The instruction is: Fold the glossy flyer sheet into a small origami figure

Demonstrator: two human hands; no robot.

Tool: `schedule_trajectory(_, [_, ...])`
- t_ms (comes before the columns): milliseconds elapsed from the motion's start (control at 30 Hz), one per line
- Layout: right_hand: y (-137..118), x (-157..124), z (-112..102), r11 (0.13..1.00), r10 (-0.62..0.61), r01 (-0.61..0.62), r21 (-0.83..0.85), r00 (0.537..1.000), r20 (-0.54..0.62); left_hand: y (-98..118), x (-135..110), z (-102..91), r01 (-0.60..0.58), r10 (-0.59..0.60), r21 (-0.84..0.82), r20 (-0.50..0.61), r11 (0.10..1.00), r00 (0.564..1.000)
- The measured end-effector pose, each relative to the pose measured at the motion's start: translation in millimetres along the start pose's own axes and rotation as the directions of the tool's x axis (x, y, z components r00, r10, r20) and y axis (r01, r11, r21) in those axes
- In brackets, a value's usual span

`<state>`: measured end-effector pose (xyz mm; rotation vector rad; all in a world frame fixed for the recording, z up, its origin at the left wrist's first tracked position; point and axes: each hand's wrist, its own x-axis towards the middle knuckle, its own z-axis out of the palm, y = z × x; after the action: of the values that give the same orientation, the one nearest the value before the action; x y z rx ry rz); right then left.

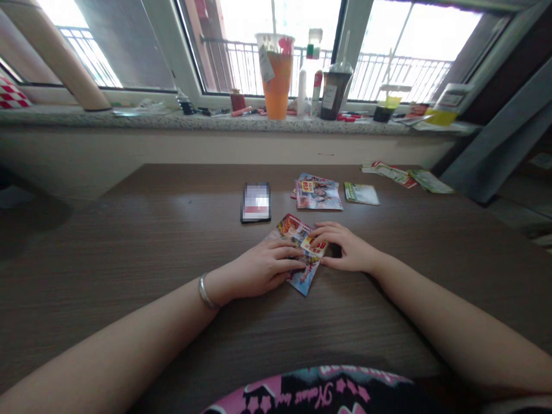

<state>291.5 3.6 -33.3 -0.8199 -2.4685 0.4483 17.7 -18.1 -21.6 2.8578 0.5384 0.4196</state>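
A colourful foil packet (pixel 307 277) with a yellow label lies slanted on the brown table, partly covered by both hands. My left hand (pixel 271 265), a silver bangle at its wrist, rests over the packet's left part with fingers stretched out flat. At the right edge is my right hand (pixel 345 247). Its bent fingers lie on top of the packet near the yellow label, and its thumb is at the edge, with a gap between thumb and forefinger. Just beyond the hands, similar packets (pixel 319 195) lie in a small pile, with a stack of cards (pixel 361 194) beside them.
A phone (pixel 256 202) lies beyond my left hand. Opened wrappers (pixel 394 174) are at the table's far right. On the windowsill (pixel 142 119) stand an orange drink cup (pixel 276 86), a dark drink cup (pixel 334 95), a cardboard tube (pixel 58 54) and several pens.
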Motion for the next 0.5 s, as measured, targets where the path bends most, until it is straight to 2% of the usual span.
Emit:
schedule_trajectory(133, [2.2,-0.1,1.9,0.998,0.001,0.002,0.069,0.999,-0.044,0.4,-0.7,0.0,-0.002,0.001,-0.022,-0.022,1.0,1.0])
schedule_trajectory(267, [7.0,0.3,3.4,0.998,0.007,-0.004,0.07,0.999,-0.041,0.8,-0.5,-0.1,-0.001,0.0,-0.029,-0.023,1.0,1.0])
schedule_trajectory(500, [5.3,1.4,0.5,0.993,-0.064,0.067,0.101,0.997,-0.037,2.7,0.3,-1.0,0.013,-0.012,-0.024,0.007,1.0,1.0])
